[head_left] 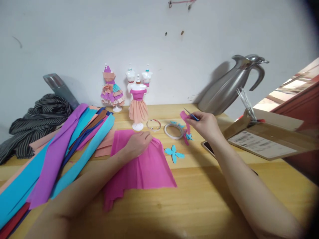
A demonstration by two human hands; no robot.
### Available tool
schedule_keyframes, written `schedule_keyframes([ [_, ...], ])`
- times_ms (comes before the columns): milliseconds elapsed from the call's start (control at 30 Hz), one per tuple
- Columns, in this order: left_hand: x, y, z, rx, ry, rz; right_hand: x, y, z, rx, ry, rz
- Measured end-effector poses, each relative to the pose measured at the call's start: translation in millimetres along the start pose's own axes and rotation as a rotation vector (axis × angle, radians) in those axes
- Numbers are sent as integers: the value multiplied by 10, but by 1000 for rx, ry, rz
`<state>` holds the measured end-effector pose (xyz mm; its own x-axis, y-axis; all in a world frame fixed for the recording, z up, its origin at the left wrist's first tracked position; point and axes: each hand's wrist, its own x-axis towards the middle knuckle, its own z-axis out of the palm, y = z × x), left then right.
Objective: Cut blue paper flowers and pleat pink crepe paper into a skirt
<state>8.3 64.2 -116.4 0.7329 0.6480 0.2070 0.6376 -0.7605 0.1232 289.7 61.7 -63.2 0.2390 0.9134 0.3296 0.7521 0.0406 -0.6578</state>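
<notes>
A sheet of magenta crepe paper lies spread on the wooden table. My left hand is closed on its gathered upper edge. Over the table to the right, my right hand is closed on a small pair of scissors, blades pointing up and left. A thin magenta scrap hangs beside the blades; whether the fingers pinch it is unclear. Turquoise paper petals lie between the hands, near a roll of tape. Behind my left hand stands a mini mannequin in a magenta and peach paper dress.
Coloured crepe strips and a striped cloth cover the left side. More mannequins stand by the wall. A bracelet-like ring lies centrally. At right are a metal jug, a cardboard box and a phone.
</notes>
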Motion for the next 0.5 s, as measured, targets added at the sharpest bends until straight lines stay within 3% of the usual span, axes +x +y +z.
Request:
schedule_keyframes([
  [133,-101,7,29,45,15,8,111,209,27,-197,27,36],
  [300,-128,-11,70,75,21,-18,143,390,16,-206,18,100],
  [433,-116,-4,110,57,48,-53,17,195,33,105,106,178],
  [500,-105,-10,134,-18,96,-107,-109,7,128,295,-39,179],
])
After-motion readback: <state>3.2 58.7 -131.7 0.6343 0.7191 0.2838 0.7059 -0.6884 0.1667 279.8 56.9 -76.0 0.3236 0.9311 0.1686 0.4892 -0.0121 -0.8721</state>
